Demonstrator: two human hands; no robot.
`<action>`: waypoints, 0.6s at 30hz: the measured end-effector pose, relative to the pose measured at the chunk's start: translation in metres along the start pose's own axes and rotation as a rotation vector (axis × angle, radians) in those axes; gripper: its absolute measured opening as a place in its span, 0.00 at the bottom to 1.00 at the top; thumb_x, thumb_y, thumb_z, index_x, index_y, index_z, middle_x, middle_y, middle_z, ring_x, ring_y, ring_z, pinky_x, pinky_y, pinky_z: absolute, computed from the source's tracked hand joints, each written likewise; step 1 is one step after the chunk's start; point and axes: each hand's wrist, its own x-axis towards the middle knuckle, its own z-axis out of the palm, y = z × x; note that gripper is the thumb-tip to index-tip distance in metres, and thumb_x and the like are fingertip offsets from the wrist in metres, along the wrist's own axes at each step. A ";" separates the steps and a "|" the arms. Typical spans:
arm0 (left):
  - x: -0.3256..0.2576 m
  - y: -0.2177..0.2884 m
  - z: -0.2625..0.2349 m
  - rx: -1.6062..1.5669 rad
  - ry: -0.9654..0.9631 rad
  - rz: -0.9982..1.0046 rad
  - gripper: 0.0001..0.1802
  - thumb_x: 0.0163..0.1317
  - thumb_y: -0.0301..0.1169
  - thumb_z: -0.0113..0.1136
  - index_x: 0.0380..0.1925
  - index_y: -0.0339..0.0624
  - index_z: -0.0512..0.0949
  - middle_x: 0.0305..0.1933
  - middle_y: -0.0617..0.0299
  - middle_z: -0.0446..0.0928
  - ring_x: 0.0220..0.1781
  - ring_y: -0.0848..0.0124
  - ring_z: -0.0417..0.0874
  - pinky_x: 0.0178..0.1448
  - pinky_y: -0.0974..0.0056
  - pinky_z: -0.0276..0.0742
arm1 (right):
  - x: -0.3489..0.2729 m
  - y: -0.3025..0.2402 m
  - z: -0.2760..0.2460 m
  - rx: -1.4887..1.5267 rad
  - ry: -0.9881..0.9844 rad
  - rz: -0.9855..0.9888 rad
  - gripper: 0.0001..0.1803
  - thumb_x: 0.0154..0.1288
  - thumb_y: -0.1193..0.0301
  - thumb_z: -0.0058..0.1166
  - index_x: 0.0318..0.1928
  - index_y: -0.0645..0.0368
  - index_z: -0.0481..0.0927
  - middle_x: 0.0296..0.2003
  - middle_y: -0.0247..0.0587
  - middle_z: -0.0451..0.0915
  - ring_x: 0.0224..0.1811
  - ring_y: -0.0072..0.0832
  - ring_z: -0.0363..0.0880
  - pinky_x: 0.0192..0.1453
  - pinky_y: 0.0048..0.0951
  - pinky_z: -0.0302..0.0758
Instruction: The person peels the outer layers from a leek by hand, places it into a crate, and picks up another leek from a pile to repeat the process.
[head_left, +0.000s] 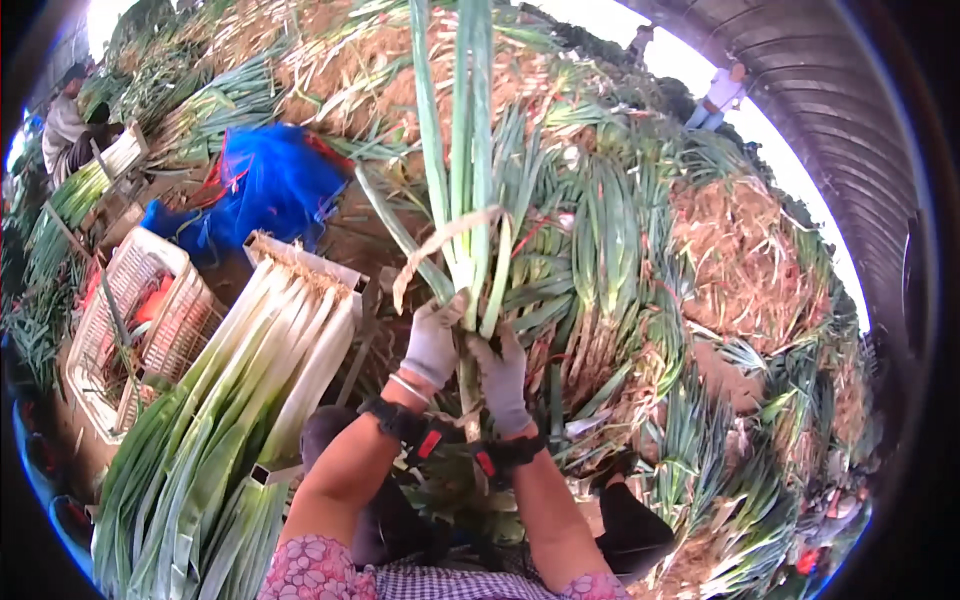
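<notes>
I hold one long green onion (462, 150) upright in front of me. My left hand (432, 345), in a pale grey glove, grips its stalk on the left side, where a dry tan outer leaf (440, 245) curls off. My right hand (503, 378), gloved the same, clasps the stalk just below and to the right. The onion's green leaves run up past the top edge of the picture. Both wrists wear black straps with red tabs.
A stack of cleaned white-stemmed onions (270, 350) lies at my left. Beyond it stand a cream plastic basket (120, 310) and a blue bag (265, 185). A large heap of uncleaned onions with earthy roots (640, 230) fills the front and right. People sit at far left (62, 125) and far back (720, 95).
</notes>
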 end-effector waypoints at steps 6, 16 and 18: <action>-0.005 -0.021 0.002 0.413 -0.150 0.200 0.10 0.69 0.31 0.51 0.42 0.37 0.78 0.37 0.63 0.81 0.34 0.76 0.80 0.37 0.71 0.75 | -0.014 0.041 -0.012 0.250 0.158 -0.051 0.15 0.63 0.73 0.54 0.50 0.64 0.75 0.43 0.29 0.76 0.40 0.18 0.72 0.43 0.23 0.71; -0.007 -0.008 -0.007 1.068 -0.260 0.675 0.13 0.56 0.25 0.53 0.41 0.39 0.80 0.36 0.56 0.82 0.37 0.58 0.82 0.47 0.61 0.77 | -0.034 0.034 -0.027 -0.066 0.292 0.131 0.15 0.61 0.67 0.58 0.43 0.65 0.76 0.28 0.36 0.77 0.29 0.21 0.72 0.36 0.26 0.71; -0.003 -0.004 -0.012 0.746 -0.215 0.382 0.13 0.56 0.25 0.53 0.40 0.40 0.81 0.35 0.56 0.82 0.37 0.58 0.82 0.46 0.60 0.77 | -0.042 0.077 -0.043 -0.434 0.288 0.192 0.21 0.57 0.58 0.58 0.41 0.64 0.76 0.28 0.52 0.81 0.34 0.43 0.82 0.40 0.37 0.76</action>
